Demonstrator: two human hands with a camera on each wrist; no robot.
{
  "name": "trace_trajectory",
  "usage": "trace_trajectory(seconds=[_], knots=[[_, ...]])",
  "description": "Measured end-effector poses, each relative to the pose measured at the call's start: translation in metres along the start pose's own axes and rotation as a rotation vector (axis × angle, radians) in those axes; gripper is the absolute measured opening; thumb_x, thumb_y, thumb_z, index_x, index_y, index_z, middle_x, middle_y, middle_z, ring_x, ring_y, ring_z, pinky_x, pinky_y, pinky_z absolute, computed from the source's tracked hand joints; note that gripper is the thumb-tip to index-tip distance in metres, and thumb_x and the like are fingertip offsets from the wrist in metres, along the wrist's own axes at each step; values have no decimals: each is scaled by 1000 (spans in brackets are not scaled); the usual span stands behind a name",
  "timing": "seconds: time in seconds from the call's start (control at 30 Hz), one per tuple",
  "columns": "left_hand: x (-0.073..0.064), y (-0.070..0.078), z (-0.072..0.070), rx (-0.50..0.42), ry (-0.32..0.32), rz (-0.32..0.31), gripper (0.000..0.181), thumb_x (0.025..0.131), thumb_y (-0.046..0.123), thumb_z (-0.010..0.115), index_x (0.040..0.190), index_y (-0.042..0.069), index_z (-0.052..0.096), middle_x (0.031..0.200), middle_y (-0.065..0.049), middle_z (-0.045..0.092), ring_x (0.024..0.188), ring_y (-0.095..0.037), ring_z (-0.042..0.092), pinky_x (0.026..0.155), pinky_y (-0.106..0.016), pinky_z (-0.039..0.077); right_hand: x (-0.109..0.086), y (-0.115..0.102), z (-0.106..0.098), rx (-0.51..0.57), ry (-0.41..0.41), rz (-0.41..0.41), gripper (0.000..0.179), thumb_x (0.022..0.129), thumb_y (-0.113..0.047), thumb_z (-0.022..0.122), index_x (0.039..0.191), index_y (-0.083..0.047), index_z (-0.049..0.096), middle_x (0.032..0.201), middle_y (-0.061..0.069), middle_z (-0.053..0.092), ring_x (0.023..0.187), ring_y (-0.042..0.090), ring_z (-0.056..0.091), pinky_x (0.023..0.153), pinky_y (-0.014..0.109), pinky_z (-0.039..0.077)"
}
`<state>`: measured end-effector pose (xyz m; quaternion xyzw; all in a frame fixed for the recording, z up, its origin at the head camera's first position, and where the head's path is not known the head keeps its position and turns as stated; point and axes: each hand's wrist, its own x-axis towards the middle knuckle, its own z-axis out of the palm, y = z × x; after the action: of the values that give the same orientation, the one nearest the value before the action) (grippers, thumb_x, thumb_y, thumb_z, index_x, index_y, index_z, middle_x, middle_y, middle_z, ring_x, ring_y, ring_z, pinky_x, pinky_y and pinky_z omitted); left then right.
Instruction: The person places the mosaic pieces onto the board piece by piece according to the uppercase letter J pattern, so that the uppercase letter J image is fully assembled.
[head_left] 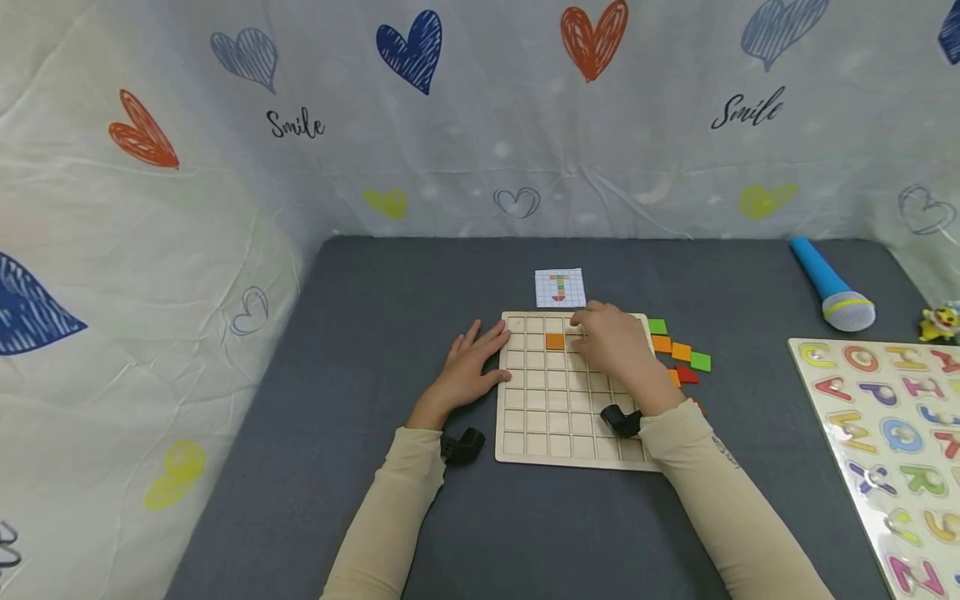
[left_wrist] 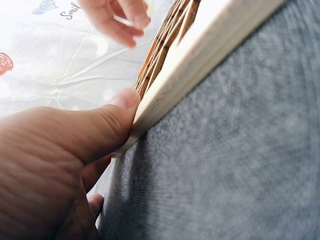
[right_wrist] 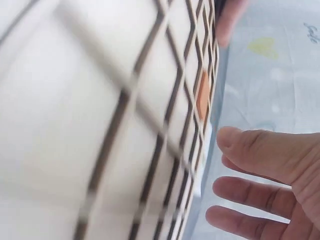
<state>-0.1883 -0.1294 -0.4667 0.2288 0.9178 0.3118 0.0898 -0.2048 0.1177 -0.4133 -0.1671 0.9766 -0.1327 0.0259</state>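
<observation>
Touching the grid board (head_left: 536, 421) mid-frame in the head view, your left hand (head_left: 468, 367) lies straight-fingered at its left edge; your right hand (head_left: 618, 346) is near the orange tile (head_left: 554, 342). In the left wrist view, your thumb (left_wrist: 107, 120) meets the board left of centre. The right wrist view shows your right fingers (right_wrist: 250, 195) loosely extended, lower right.

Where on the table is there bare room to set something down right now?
Bare table lies between the left hand and the table's left edge, between the pattern card and microphone, and between the loose tiles and letter board. It's crowded along the grid board's right edge, where tiles lie near the right hand.
</observation>
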Motion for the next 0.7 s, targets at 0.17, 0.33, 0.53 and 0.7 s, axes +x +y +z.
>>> trace_trajectory(seconds=[0.17,0.33,0.53,0.7], knots=[[0,0,0,1,-7,2,69,88,32,62,146,13,30,153,1,18,141,-28,-1,110,-51,-1,-18,27,-13,-34,16,36,33,81,-17,71,111,-4,66,109,15,58,94,34,56,67,47,49],[-1,1,-1,-2,-1,11,68,88,30,62,145,12,31,153,-1,18,141,-29,0,110,-51,-1,-37,55,-22,-38,40,74,33,82,-15,70,111,-2,65,110,20,57,93,37,56,61,47,49],[-1,0,-1,-10,4,10,68,88,31,62,145,12,31,153,-1,18,141,-28,0,110,-51,-1,-51,82,-21,-53,66,113,32,80,-15,72,108,1,66,103,21,59,85,34,57,59,46,49],[-1,0,0,-7,-4,1,68,88,32,62,146,13,30,153,0,18,141,-27,-1,110,-50,-1,-60,97,-20,-70,40,157,30,80,-15,72,105,1,66,99,20,58,85,33,55,63,48,49]])
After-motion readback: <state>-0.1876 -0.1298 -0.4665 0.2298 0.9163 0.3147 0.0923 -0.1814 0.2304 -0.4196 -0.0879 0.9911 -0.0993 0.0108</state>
